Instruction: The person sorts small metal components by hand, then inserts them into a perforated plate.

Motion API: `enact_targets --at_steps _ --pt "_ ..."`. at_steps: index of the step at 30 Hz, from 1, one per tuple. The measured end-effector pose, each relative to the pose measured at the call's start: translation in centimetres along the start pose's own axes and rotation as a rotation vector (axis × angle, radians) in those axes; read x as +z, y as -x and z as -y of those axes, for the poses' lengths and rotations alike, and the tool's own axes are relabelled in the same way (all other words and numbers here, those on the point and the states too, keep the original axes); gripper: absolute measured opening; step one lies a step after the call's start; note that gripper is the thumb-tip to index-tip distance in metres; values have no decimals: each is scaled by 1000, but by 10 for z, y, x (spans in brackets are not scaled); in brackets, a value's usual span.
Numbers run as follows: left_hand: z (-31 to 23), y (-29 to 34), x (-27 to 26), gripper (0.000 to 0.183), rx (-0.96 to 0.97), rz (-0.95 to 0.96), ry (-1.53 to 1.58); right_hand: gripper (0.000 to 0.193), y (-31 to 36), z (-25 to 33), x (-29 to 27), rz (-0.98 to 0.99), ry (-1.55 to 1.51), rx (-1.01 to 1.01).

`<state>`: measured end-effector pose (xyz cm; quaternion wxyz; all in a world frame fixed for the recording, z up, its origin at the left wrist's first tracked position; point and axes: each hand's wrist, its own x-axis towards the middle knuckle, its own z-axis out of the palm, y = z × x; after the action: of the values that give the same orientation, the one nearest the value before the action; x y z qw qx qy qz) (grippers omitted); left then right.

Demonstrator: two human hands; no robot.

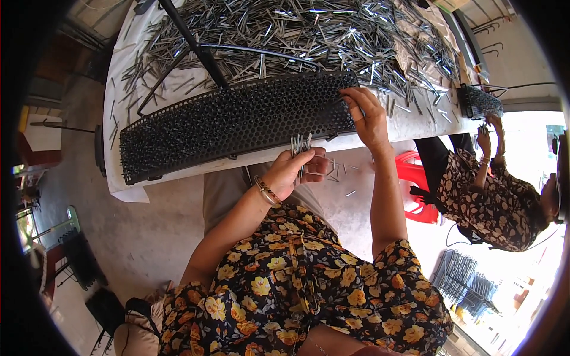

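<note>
A long black perforated panel (249, 137) lies along the table's near edge. Short dark strips (172, 133) stick up from many of its holes, thickly on the left and along the far side, while bare holes show toward the middle and near edge. Below the panel, my left hand (295, 168) is closed around a small bunch of thin dark and silvery strips (301, 143), their ends pointing up. My right hand (368, 115) is at the panel's right end, fingers bent and pinched together against its surface. Whatever those fingertips hold is hidden.
Loose strips (267, 35) cover much of the white-covered table (122, 89). A black bar frame (202, 56) rises behind the panel. At right, another person (490, 199) handles a similar panel (484, 102), near a red plastic stool (415, 175). Some strips lie on the floor.
</note>
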<state>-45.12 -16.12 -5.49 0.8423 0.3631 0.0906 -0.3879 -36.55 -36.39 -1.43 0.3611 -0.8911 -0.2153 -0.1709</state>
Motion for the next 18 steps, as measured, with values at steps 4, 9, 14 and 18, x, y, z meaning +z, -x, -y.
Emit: enact_targets --at_steps 4,9,14,18 --pt "0 0 -1 31 1 -23 -4 16 3 -1 5 27 10 -11" --pt "1 0 -1 31 -3 -3 10 17 7 1 13 24 33 19" --pt "-2 2 2 30 -8 2 -7 18 6 5 11 -1 155 -47" --pt "-1 2 2 31 -16 -5 -10 18 7 8 10 15 149 -66"
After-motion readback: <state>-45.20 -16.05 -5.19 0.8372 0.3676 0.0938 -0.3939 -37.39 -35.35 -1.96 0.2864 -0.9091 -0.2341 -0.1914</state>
